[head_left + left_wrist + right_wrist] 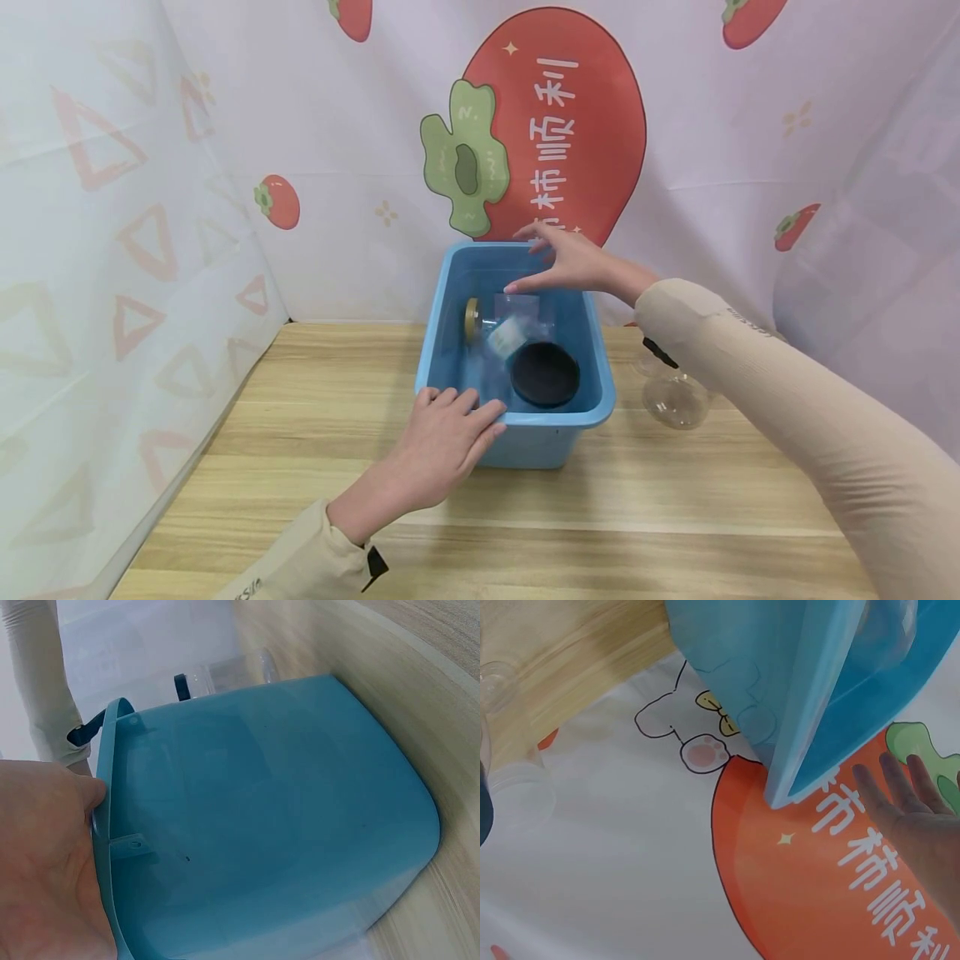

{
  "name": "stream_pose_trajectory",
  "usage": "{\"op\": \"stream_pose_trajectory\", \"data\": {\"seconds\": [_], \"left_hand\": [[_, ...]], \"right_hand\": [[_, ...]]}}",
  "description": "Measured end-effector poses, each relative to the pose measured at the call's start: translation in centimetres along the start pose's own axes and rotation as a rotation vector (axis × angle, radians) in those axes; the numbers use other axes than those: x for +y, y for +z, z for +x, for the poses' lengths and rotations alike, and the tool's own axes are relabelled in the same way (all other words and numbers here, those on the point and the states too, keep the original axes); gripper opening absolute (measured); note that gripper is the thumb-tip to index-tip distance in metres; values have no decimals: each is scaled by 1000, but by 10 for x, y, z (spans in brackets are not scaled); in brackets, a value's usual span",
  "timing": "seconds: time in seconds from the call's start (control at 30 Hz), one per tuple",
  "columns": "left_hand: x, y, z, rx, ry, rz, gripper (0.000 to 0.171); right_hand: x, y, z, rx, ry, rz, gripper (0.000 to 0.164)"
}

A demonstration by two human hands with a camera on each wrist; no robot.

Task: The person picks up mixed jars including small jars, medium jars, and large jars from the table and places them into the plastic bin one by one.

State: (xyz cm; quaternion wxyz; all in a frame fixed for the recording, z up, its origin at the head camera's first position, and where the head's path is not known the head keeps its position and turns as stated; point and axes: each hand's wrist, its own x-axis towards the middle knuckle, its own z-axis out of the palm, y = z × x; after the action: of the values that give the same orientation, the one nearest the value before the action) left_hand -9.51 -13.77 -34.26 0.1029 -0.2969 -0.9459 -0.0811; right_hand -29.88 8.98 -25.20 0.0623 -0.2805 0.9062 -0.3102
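A light-blue plastic bin (555, 419) stands on the table. My left hand (442, 446) grips its near rim at the left corner, fingers hooked over the edge; in the left wrist view the thumb side lies along the rim. Over the bin's far right part hovers my right hand (573, 262), fingers spread and holding nothing. Below it, inside the bin, is a motion-blurred clear container with a white-and-teal label (507, 338). Beside that lie a round black piece (545, 374) and a gold-coloured lid (472, 321) on a clear jar.
To the right of the bin, partly behind my right forearm, a clear rounded container (677, 402) stands on the wooden table (337, 367). A white cloth backdrop printed with persimmons (585, 108) rises behind the bin, and cloth walls flank both sides.
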Motion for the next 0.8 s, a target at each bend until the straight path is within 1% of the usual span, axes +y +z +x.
{"op": "stream_pose_trajectory", "data": {"seconds": [0.17,0.37,0.53,0.8], "left_hand": [[0,0,0,-5,-9,-8,21],[0,1,0,1,-7,-9,21],[0,1,0,4,-4,-4,22],[-1,1,0,-17,-12,-14,26]], "right_hand": [[9,-5,-6,30,1,1,92],[18,-12,-19,25,30,29,95],[21,-15,-30,41,43,57,92],[24,-19,-45,95,64,82,84]]}}
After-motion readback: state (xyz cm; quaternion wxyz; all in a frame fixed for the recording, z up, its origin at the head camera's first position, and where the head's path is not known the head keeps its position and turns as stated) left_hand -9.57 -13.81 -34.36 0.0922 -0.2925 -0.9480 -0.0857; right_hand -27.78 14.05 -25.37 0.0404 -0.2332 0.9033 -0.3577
